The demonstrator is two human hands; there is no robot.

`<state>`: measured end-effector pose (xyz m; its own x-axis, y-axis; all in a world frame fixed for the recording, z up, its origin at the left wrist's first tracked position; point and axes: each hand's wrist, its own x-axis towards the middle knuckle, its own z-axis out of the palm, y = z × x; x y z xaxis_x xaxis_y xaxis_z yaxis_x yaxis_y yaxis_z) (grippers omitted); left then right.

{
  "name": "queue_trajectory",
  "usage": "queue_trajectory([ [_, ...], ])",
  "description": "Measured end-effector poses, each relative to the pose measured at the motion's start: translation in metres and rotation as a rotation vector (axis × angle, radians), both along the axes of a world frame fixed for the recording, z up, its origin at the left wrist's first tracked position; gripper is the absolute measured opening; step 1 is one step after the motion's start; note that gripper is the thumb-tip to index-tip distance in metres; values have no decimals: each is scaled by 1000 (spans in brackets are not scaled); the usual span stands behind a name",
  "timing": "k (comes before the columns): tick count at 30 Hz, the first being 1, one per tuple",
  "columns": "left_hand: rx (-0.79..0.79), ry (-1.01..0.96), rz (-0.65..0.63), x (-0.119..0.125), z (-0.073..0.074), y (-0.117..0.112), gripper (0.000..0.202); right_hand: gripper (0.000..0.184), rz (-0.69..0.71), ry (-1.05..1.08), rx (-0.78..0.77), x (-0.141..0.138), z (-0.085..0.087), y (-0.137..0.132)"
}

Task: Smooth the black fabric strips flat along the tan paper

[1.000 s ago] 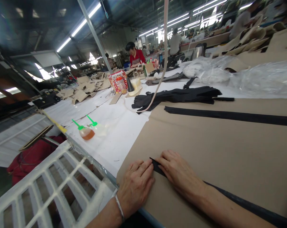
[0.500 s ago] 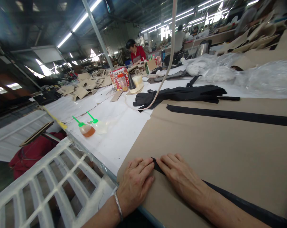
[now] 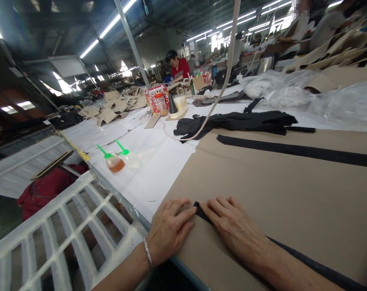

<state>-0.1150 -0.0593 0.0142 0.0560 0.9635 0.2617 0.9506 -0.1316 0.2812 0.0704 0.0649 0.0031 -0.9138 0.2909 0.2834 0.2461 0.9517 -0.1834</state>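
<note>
On the long sheet of tan cardboard [image 3: 277, 190], how many black strips are counted?

Two are counted. A narrow black fabric strip [image 3: 201, 212] is laid along the near edge, under the hands. A wider black band [image 3: 292, 150] is laid flat farther up the sheet, well apart from it.

How are the hands set?

Both are spread flat with fingers stretched out, and nothing is gripped. The left hand [image 3: 168, 230] is pressed on the cardboard, its fingertips just beside the strip's end. The right hand [image 3: 232, 230] is laid over the strip itself, which is pinned beneath fingers and forearm. The strip's end is seen between the two hands.

What else is counted?

Two squeeze bottles with green nozzles are seen side by side on the white table cover [image 3: 159, 169]: an amber-filled bottle [image 3: 113, 163] and a clear bottle [image 3: 131, 159]. One heap of black cloth [image 3: 238, 121] is seen beyond the cardboard. One white plastic lattice crate [image 3: 64, 226] is seen beside the left wrist, where one silver bangle [image 3: 147, 252] is worn.
</note>
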Motion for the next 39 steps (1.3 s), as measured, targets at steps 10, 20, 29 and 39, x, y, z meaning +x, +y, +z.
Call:
queue_trajectory([
  [10,17,36,11,1,-1,2,31,41,-12,-64,54,-2,4,0],
  [20,32,235,-180,-2,6,9,31,45,-43,-26,107,-3,0,1],
  [29,-83,190,-278,-8,15,17,30,20,58,-50,61,17,0,7],
  [39,-185,176,-229,3,21,28,46,20,110,-62,122,31,7,10],
])
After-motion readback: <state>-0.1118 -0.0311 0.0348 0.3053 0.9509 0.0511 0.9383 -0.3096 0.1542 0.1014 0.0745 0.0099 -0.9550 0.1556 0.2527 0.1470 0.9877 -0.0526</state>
